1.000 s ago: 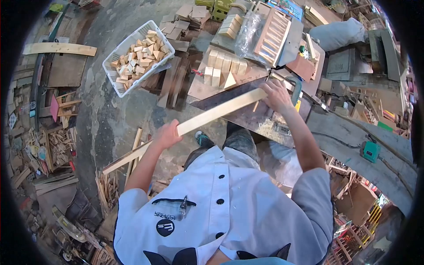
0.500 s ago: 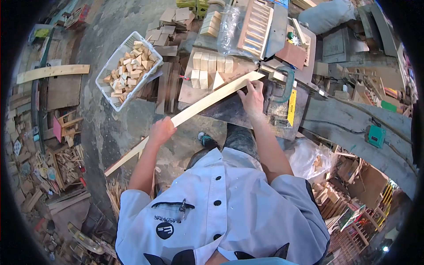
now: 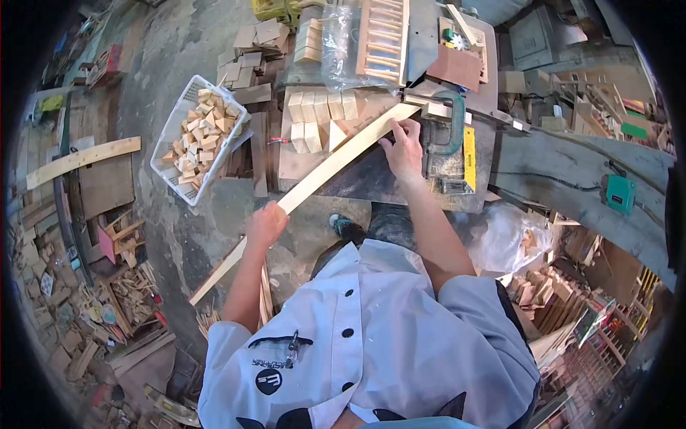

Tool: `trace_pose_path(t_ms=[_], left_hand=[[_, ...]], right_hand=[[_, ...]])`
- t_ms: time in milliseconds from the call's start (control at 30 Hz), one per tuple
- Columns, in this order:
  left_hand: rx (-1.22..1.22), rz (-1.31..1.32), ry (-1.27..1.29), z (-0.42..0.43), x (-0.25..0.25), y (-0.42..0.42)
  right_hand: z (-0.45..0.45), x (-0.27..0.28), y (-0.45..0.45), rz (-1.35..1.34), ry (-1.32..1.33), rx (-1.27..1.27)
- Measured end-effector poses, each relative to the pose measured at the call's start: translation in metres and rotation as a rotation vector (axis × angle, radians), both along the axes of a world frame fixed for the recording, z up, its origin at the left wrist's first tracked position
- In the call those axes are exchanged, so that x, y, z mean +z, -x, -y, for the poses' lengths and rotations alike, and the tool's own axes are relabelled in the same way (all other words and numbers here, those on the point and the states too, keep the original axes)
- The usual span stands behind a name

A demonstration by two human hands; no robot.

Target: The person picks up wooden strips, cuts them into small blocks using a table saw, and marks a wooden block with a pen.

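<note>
A long pale wooden strip [image 3: 339, 161] runs diagonally across the front of the bench. My left hand [image 3: 266, 224] is wrapped round its middle. Close to the far end, my right hand [image 3: 404, 151] has its bent fingers on the strip's near edge, with the thumb apart from them. That end lies by a wood piece [image 3: 437, 111] under a green C-clamp [image 3: 457, 129]. Behind the strip, pale wooden blocks [image 3: 323, 107] stand in rows on a board, with a triangular piece [image 3: 336, 134] beside them. The strip's lower end slants past my left forearm.
To the left, a white plastic crate [image 3: 166, 187] on the floor holds many small wood offcuts. A yellow strip [image 3: 469, 159] lies right of the clamp. Farther back is a slatted wooden frame [image 3: 386, 43]. A grey beam [image 3: 564, 186] with a green box [image 3: 619, 194] extends right.
The whole view has shifted and turned slightly. The strip's far end now sits closer against the wood piece by the clamp. Both hands have kept their places along the strip.
</note>
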State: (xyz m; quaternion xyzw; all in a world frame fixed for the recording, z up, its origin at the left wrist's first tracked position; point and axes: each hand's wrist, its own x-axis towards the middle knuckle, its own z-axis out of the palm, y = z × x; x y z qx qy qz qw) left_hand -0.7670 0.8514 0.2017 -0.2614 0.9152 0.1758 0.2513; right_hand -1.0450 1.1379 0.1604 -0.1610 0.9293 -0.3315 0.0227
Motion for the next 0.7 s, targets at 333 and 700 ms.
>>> trace_pose_path(t_ms=[333,700], left_hand=[[0.032,-0.231,-0.002,-0.019,-0.002,0.011],[-0.488,-0.629,0.077,-0.078,-0.022,0.133]], right_hand=[[-0.009,0.001,0.018,0.035,-0.039,0.007],[-0.017,0.004,0.028,-0.027,0.003,0.095]])
